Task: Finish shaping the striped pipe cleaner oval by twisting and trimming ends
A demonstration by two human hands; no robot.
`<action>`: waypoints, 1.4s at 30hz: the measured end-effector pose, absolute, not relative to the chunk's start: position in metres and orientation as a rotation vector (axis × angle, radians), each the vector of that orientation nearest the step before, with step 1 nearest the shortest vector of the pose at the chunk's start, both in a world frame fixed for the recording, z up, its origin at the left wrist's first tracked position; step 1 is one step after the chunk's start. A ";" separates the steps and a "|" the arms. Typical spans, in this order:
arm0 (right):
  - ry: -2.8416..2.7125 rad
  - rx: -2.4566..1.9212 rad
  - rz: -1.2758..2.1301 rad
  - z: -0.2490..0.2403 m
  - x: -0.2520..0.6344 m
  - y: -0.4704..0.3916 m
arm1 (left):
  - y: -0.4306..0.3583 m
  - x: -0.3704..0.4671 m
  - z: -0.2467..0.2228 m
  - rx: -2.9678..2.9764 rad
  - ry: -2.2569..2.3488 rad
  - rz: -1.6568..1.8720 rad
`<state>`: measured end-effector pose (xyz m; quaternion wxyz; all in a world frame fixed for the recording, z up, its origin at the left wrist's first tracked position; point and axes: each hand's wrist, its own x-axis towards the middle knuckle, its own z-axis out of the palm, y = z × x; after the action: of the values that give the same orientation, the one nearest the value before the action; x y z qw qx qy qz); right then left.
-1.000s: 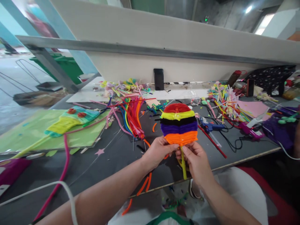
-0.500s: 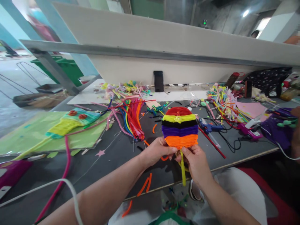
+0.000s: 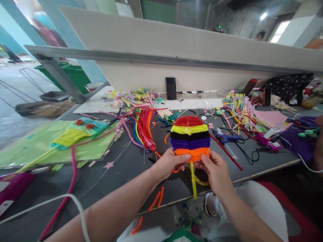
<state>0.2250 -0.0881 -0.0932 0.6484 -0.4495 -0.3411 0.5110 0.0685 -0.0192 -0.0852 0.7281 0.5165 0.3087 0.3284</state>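
A rounded striped piece [image 3: 190, 136] of fuzzy stems, red, yellow, black, purple and orange from top to bottom, is held up over the grey table. My left hand [image 3: 174, 161] pinches its lower left edge, thumb on the orange band. On the lower right edge my right hand [image 3: 213, 166] grips it, with the thumb on the orange too. A yellow stem [image 3: 193, 181] hangs down between the hands, and a yellow loop [image 3: 203, 182] shows beside it. The fingers behind the piece are mostly hidden.
A bundle of coloured stems [image 3: 145, 129] lies left of the piece. Farther left is a yellow and teal shape [image 3: 73, 134] on a green sheet [image 3: 25, 141]. A blue glue gun [image 3: 225, 137] lies right. A phone [image 3: 171, 88] leans against the board behind.
The striped piece has shifted slightly left. My right thumb has moved from the yellow stem's top up and right onto the orange band, and the yellow loop shows more.
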 end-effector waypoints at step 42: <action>-0.915 -0.837 1.276 -0.034 0.180 0.053 | 0.044 0.006 -0.059 0.716 0.460 0.944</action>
<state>0.1805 0.0526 -0.0339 0.6295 -0.3656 -0.3996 0.5571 0.0060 0.0439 -0.0590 0.8048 0.3343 0.2147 0.4410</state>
